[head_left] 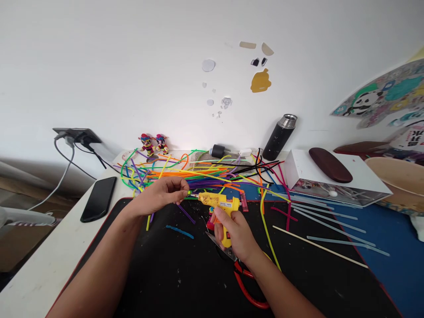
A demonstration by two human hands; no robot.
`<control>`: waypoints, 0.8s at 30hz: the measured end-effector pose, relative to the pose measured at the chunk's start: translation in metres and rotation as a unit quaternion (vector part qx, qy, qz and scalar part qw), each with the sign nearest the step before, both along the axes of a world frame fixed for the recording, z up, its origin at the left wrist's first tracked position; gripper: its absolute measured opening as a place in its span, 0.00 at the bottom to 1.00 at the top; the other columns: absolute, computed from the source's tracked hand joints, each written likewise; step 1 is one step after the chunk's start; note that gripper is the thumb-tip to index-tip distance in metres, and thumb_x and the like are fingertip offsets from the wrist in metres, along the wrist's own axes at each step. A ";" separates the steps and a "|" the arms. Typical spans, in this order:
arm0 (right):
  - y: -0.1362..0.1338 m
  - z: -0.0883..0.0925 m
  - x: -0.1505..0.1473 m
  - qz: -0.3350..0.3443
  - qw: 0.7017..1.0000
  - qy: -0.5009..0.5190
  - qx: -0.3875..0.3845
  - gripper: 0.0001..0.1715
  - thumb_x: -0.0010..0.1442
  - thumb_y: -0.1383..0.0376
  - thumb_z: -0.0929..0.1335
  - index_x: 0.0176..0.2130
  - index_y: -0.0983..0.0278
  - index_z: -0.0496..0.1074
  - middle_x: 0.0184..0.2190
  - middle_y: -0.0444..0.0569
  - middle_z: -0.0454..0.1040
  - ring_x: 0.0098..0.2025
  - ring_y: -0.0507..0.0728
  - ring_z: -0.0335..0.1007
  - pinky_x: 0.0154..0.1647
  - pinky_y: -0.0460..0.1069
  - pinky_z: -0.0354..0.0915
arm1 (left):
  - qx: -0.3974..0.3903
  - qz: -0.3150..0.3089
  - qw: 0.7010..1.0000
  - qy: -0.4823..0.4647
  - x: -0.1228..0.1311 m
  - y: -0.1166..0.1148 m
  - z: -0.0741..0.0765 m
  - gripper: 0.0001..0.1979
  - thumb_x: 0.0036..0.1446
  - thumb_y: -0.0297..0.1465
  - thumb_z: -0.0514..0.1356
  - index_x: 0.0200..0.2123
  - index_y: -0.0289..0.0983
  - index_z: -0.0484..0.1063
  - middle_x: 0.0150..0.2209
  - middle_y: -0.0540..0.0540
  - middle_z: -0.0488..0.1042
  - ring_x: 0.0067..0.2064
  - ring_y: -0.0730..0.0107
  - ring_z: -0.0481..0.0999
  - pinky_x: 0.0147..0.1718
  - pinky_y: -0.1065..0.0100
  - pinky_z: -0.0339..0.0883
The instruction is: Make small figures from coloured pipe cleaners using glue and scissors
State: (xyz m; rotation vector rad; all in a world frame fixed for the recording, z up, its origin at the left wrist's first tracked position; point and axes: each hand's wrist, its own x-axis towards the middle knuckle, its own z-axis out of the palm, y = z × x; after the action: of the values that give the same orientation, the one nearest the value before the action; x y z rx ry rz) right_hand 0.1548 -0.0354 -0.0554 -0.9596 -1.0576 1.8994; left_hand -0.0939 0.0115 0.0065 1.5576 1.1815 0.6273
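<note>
My right hand (233, 232) is wrapped around the handle of a yellow hot glue gun (215, 201), whose nozzle points left. Between thumb and fingertips, my left hand (167, 194) pinches a small green piece (189, 193), right by the nozzle tip; whether they touch I cannot tell. Beneath the glue gun lie red-handled scissors (250, 291), partly hidden by my right hand and forearm. A short blue pipe cleaner (179, 231) rests on the black mat (159, 274) below my left hand.
Many coloured pipe cleaners (195, 176) are heaped along the back. Glue sticks (347, 244) and a wooden stick (318, 245) lie at right. A black thermos (280, 137), a white box (298, 170), two small figures (146, 145) and a phone (98, 198) stand or lie around.
</note>
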 end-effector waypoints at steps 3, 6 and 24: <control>0.000 -0.001 -0.001 -0.002 1.000 -0.002 -0.006 0.34 0.59 0.36 0.71 0.31 0.64 0.72 0.11 0.37 0.62 0.11 0.48 0.56 0.14 0.45 0.52 | -0.002 -0.003 1.000 -0.004 0.000 0.000 0.000 0.13 0.62 0.41 0.65 0.32 0.37 0.72 0.27 0.52 0.70 0.30 0.72 0.66 0.31 0.70 0.61; 0.000 0.000 -0.001 -0.002 1.000 -0.008 -0.008 0.34 0.59 0.36 0.71 0.31 0.64 0.72 0.11 0.37 0.62 0.11 0.48 0.56 0.14 0.45 0.52 | -0.004 -0.004 1.000 0.000 0.000 0.000 0.000 0.13 0.62 0.41 0.65 0.32 0.37 0.72 0.28 0.52 0.69 0.30 0.72 0.65 0.31 0.70 0.60; 0.000 0.003 0.001 0.005 1.000 -0.020 0.001 0.34 0.59 0.36 0.71 0.31 0.65 0.73 0.11 0.37 0.62 0.11 0.49 0.57 0.15 0.45 0.53 | 0.020 0.058 0.998 -0.008 -0.004 0.005 -0.004 0.15 0.58 0.42 0.66 0.31 0.37 0.73 0.26 0.52 0.70 0.28 0.72 0.67 0.30 0.70 0.61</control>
State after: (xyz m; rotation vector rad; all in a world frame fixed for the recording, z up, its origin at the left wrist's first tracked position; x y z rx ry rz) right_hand 0.1560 -0.0358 -0.0527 -0.9971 -1.0891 1.8946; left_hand -0.0981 0.0168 0.0027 1.5241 1.2610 0.7420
